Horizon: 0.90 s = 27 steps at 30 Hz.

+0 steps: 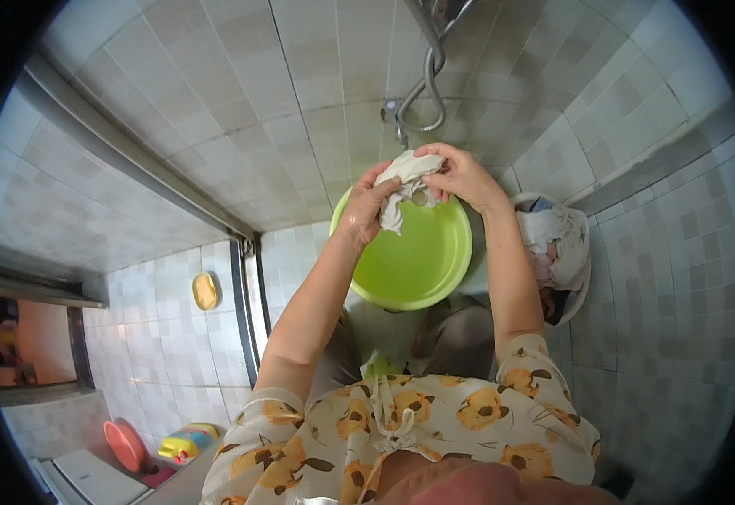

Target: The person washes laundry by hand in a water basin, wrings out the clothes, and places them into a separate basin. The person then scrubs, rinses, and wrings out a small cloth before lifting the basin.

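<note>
The left hand [366, 204] and the right hand [461, 174] are both closed on one small white cloth [403, 185]. The fingers of each hand pinch a part of the cloth, and the hands are close together, so the cloth is bunched between them. One end of the cloth hangs down a little under the left hand. The skin of the left hand and wrist looks wet and shiny.

Directly under the hands is a round green plastic basin [435, 261]. The cloth is held above its far rim, not lying inside it. The inside of the basin shows no other laundry, and whether there is water in it cannot be told from this view.

To the right of the right hand, just beside the basin, stands a white basket [582, 295] with a heap of pale clothes [552, 240] in it. Beyond the hands, on the tiled wall [241, 109], there is a metal tap with a looped shower hose [429, 93].

Judging from this, the washing by hand is in an early or middle stage: one piece is being rubbed or wrung, and the heap in the basket seems to be waiting, though it is not clear if these pieces are already washed or not.
</note>
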Each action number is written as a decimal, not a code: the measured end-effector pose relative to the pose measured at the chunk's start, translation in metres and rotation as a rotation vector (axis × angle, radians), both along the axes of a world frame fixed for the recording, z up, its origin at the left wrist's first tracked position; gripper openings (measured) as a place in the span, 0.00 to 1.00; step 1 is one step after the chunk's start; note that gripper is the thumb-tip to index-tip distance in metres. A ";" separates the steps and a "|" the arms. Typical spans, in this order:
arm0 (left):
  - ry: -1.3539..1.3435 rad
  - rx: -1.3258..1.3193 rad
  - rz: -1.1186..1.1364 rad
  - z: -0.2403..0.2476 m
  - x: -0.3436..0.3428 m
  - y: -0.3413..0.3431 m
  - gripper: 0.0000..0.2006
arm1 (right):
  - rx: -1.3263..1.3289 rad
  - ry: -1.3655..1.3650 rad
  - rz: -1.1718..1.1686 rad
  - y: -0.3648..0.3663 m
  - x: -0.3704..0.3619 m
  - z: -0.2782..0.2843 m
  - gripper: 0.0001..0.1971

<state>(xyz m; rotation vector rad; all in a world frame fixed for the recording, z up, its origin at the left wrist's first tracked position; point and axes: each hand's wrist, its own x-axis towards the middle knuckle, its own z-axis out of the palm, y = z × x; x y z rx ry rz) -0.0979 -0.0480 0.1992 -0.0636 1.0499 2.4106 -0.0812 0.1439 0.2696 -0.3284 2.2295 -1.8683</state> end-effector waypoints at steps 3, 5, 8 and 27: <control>0.064 -0.028 0.027 0.035 0.007 -0.001 0.25 | -0.078 0.028 0.004 -0.001 0.010 0.020 0.18; 0.109 -0.010 0.030 0.063 0.018 -0.003 0.25 | -0.068 0.106 -0.021 -0.002 0.018 0.040 0.17; 0.264 -0.048 -0.001 0.105 0.025 -0.012 0.26 | -0.053 0.242 -0.069 -0.002 0.029 0.079 0.16; 0.925 -0.535 0.245 0.262 0.022 -0.024 0.15 | -0.003 0.675 -0.156 0.014 0.048 0.205 0.14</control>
